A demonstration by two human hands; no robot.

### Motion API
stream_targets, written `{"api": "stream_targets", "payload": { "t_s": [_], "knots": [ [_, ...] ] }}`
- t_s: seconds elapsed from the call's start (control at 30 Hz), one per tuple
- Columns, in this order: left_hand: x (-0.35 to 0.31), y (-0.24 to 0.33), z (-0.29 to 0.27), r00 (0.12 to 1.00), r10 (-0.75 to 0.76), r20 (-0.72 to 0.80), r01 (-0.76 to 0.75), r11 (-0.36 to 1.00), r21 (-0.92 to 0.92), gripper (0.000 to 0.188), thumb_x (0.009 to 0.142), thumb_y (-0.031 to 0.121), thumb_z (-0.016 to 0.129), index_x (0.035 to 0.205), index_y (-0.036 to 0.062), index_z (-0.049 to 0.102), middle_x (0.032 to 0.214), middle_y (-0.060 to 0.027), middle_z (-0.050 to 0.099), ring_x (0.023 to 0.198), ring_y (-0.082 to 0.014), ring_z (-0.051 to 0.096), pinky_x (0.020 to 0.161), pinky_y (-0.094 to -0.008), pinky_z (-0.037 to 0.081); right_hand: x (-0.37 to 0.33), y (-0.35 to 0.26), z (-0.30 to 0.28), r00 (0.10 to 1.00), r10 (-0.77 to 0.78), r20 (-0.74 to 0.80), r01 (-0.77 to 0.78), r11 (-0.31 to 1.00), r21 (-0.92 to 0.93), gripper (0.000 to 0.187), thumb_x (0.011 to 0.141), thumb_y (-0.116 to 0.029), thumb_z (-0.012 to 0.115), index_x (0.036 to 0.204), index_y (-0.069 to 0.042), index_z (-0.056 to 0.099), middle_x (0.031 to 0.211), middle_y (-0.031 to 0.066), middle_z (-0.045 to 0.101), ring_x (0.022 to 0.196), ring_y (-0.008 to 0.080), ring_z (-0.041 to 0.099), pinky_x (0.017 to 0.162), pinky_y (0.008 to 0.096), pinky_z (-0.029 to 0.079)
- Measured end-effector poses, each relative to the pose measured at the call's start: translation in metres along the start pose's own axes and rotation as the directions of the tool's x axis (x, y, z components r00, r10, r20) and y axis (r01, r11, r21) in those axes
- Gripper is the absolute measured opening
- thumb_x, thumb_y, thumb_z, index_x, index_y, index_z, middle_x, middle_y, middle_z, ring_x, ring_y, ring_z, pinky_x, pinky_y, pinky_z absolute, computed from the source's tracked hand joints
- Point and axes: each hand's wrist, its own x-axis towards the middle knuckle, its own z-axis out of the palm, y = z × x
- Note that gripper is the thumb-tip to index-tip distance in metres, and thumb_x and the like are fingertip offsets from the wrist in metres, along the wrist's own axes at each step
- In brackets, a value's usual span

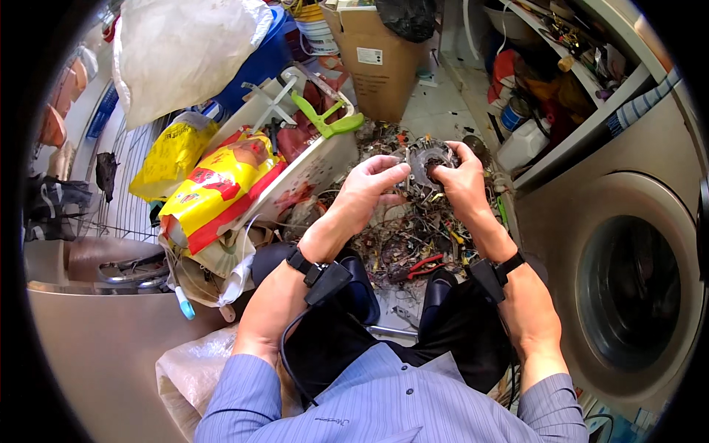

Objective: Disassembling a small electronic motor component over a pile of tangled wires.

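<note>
My right hand point(468, 181) grips a dark grey, ring-shaped metal part point(427, 164) with a hole in its middle. The thumb lies by the hole and the fingers are wrapped round the far edge. At the ring's left side is my left hand point(373, 181), its thumb and index finger drawn close together. What they pinch, if anything, is too small to make out. Below both hands spreads a pile of mixed scrap point(391, 236), with wire bits and small metal and plastic pieces. Red-handled pliers point(424, 268) lie on its near side, between my feet.
A white crate point(314, 166) with a green-handled tool point(325, 118) stands left, beside a yellow and red bag point(225, 181). A cardboard box point(380, 70) is at the back. To the right are a front-loading washing machine point(543, 196) and a cluttered shelf point(561, 40).
</note>
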Motion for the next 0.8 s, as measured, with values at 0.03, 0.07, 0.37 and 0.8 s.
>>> {"api": "stream_targets", "payload": {
  "t_s": [0.03, 0.07, 0.37, 0.8],
  "knots": [
    [0.0, 0.0, 0.001, 1.0, 0.012, -0.024, -0.012, 1.0, -0.012, 0.044, 0.096, 0.025, 0.074, 0.13, 0.0019, 0.059, 0.113, -0.004, 0.067, 0.103, -0.0134, 0.064, 0.079, -0.0324, 0.059, 0.0, 0.0, -0.001, 1.0, -0.014, 0.006, 0.014, 1.0, -0.023, 0.048, 0.077, 0.002, 0.069, 0.123, 0.008, 0.058, 0.1, 0.0095, 0.069, 0.084, 0.0134, 0.065, 0.074, 0.0275, 0.055],
    [0.0, 0.0, 0.002, 1.0, 0.013, -0.027, -0.013, 1.0, -0.012, 0.044, 0.096, 0.025, 0.074, 0.13, 0.0019, 0.059, 0.113, -0.004, 0.067, 0.103, -0.0134, 0.064, 0.079, -0.0324, 0.059, 0.0, 0.0, -0.002, 1.0, -0.027, 0.012, 0.027, 0.999, -0.046, 0.048, 0.077, 0.002, 0.069, 0.123, 0.008, 0.058, 0.1, 0.0093, 0.069, 0.085, 0.0134, 0.065, 0.074, 0.0275, 0.055],
    [0.007, 0.0, -0.009, 0.998, -0.024, -0.053, 0.027, 0.998, 0.048, 0.035, 0.099, 0.028, 0.069, 0.121, 0.0017, 0.066, 0.102, -0.0036, 0.072, 0.088, -0.0099, 0.067, 0.078, -0.0272, 0.056, 0.004, 0.012, -0.001, 0.998, -0.044, 0.051, 0.052, 0.987, -0.154, 0.047, 0.074, -0.001, 0.068, 0.12, 0.006, 0.062, 0.099, 0.0097, 0.071, 0.088, 0.0154, 0.066, 0.08, 0.0297, 0.055],
    [0.023, -0.021, -0.024, 0.921, -0.303, 0.246, 0.31, 0.951, 0.008, 0.031, 0.089, 0.022, 0.08, 0.111, 0.0029, 0.068, 0.098, -0.0056, 0.073, 0.084, -0.0164, 0.072, 0.076, -0.0337, 0.061, -0.005, -0.015, 0.007, 0.913, 0.061, 0.404, 0.164, 0.85, -0.501, 0.054, 0.073, -0.014, 0.077, 0.125, -0.004, 0.065, 0.113, 0.0194, 0.068, 0.104, 0.03, 0.067, 0.093, 0.0375, 0.053]
  ]
}}
